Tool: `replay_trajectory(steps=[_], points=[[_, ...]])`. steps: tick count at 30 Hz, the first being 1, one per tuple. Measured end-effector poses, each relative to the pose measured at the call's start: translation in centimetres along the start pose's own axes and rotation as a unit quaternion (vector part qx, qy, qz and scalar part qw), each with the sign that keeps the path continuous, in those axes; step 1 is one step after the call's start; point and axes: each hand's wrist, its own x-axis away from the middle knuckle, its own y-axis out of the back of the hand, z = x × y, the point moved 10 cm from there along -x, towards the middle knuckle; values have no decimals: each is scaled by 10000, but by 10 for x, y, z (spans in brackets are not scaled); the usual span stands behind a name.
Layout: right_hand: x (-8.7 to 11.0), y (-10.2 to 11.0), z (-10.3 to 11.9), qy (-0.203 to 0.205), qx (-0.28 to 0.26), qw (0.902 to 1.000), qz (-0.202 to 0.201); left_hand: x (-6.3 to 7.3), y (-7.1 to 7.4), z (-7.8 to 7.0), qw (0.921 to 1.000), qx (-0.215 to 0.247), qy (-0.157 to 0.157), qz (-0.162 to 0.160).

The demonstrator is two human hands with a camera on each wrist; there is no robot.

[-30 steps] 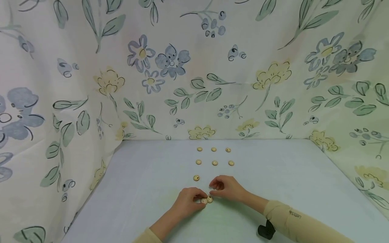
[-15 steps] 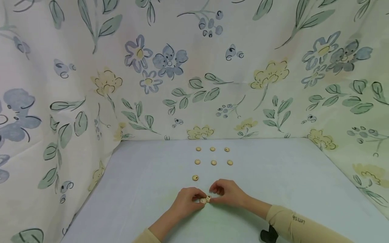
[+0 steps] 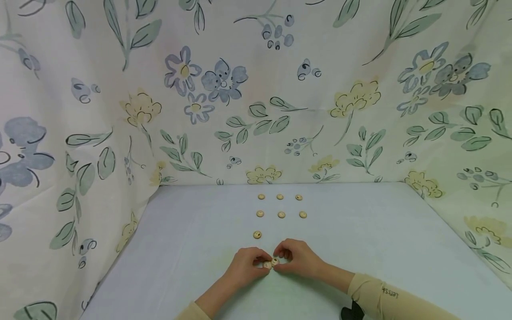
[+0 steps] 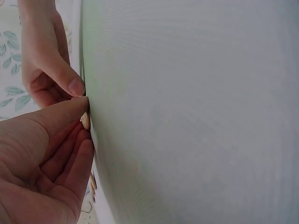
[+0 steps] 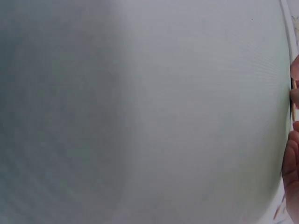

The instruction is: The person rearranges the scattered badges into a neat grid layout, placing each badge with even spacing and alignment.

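Observation:
Near the front middle of the table in the head view, two small pale wooden discs lie side by side between my hands. My left hand (image 3: 246, 263) pinches the left disc (image 3: 266, 265) between thumb and fingers. The right disc (image 3: 274, 262), which bears a dark mark, sits between the thumb and index finger of my right hand (image 3: 302, 260). Seen from the left wrist, a disc's edge (image 4: 86, 120) shows between the left fingers, low on the table. Only some fingertips (image 5: 290, 158) appear at the right wrist view's edge.
Beyond the hands, several similar discs lie in rows, such as a near one (image 3: 257, 234) and a far one (image 3: 280, 197). A black object (image 3: 352, 312) is partly hidden by the right sleeve. Floral cloth (image 3: 240, 89) hangs behind the white table (image 3: 192, 222) and along its sides.
The right hand has come slightly nearer the front, and its index finger has lowered to the right disc. The left hand stays in place. The head view has shifted a little.

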Motion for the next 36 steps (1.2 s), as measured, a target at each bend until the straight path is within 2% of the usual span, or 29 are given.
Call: replay_trajectory(steps=[29,36], points=[[-1,1,6,201,259,9995,23,1,1,-1,10000,51,-21,2],[0,6,1,61,344,9994,-21,1,0,0,9999,154,-11,3]])
